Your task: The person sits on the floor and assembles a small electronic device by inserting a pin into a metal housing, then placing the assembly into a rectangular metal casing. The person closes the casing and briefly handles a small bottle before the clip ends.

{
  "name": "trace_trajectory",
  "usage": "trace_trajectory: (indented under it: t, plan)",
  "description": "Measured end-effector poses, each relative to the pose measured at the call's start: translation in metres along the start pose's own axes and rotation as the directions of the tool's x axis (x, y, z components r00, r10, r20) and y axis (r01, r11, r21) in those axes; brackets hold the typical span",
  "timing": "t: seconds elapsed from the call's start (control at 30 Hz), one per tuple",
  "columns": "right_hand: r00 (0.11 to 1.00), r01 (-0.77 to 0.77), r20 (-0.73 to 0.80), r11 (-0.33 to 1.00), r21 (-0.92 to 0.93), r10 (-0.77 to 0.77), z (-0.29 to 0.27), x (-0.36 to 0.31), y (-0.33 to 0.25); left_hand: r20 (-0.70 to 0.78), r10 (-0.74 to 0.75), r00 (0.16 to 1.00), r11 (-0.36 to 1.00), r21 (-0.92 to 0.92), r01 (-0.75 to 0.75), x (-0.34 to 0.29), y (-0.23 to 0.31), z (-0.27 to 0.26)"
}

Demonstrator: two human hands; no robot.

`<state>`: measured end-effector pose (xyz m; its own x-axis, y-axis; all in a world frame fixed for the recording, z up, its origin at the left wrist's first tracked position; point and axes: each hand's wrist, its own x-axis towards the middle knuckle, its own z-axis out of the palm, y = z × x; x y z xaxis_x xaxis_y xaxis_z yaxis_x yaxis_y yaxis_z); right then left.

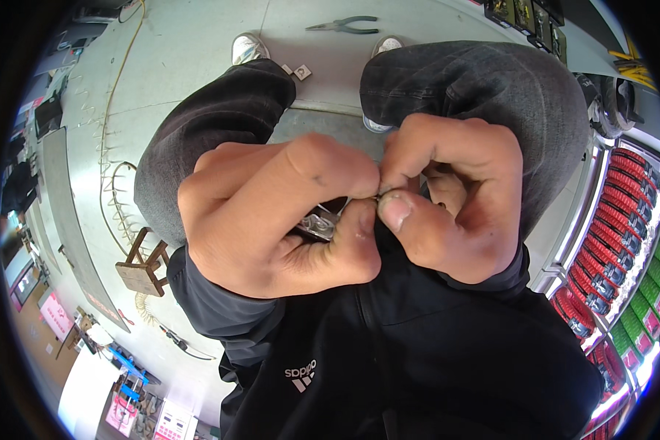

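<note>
Left hand (264, 213) clamps a shiny piece (318, 224), its direction and long axis unclear; right hand (484, 191) pinches together.

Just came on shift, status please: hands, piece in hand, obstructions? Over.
Left grip holds small shiny silvery object, mostly hidden. Right grip pinched close beside, contents unclear. Nothing seen obstructing; grey-handled metal pliers on floor.

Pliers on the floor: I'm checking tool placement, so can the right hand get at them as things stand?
Probably not without leaning forward: the pliers lie on the floor past the shoes, and the right hand is pinched against the left hand's fingertips. Nothing covers the pliers, though.
</note>
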<state>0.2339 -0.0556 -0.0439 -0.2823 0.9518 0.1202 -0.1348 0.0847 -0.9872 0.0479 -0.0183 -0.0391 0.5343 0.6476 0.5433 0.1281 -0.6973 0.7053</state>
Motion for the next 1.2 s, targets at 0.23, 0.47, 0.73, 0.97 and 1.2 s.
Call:
trace_trajectory:
  t: [0.23, 0.47, 0.73, 0.97, 1.2]
  plan:
    - [1.0, 0.008, -0.004, 1.0, 0.006, -0.008, -0.001, 0.001, -0.001, -0.005, 0.028, 1.0, 0.999, 0.028, -0.028, 0.002, -0.002, 0.002]
    - [0.997, 0.076, -0.016, 0.996, -0.045, -0.077, 0.002, 0.002, 0.0, 0.009, -0.062, 0.998, 0.997, -0.045, 0.062, -0.001, 0.001, 0.003]
    - [0.973, 0.212, -0.042, 0.956, -0.201, -0.225, 0.004, 0.005, -0.001, 0.059, -0.211, 0.976, 0.97, -0.109, 0.217, 0.0, 0.007, 0.0]
    - [0.927, 0.343, -0.009, 0.856, -0.387, -0.376, 0.002, 0.006, 0.0, 0.082, -0.325, 0.942, 0.917, -0.215, 0.335, 0.001, 0.012, 0.002]
    - [0.918, 0.384, 0.073, 0.831, -0.403, -0.389, -0.008, 0.005, -0.009, 0.041, -0.397, 0.917, 0.88, -0.267, 0.393, 0.002, 0.017, 0.003]
